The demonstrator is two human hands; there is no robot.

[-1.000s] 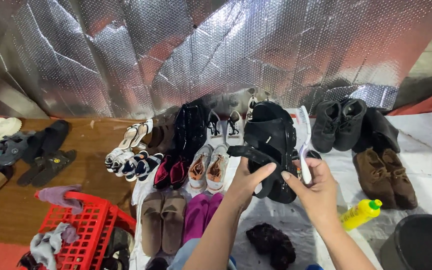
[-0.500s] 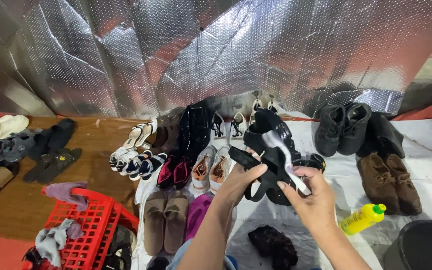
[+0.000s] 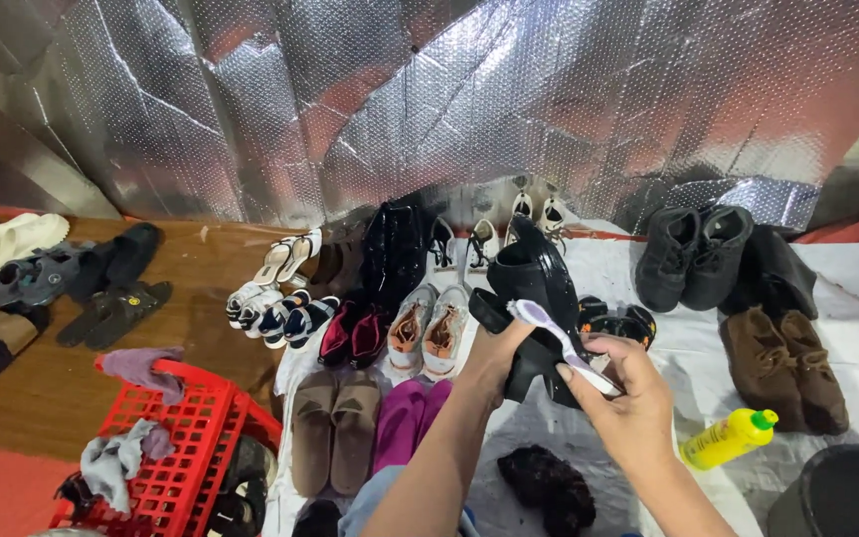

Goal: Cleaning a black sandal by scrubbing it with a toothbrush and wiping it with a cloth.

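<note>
My left hand grips a black heeled sandal from below and holds it up over the white sheet. My right hand holds a white toothbrush whose head rests against the sandal's strap. Just behind the sandal lies another black sandal on the sheet. Rows of shoes spread under and around my hands: white and orange sneakers, tan flats, magenta shoes.
A red plastic basket with rags and shoes stands at lower left. A yellow bottle with a green cap lies at right near brown boots and black sneakers. A dark cloth lies near me. A silver foil wall stands behind.
I have turned the black sandal more upright and brought it nearer. The toothbrush has moved from beside the sandal onto its strap.
</note>
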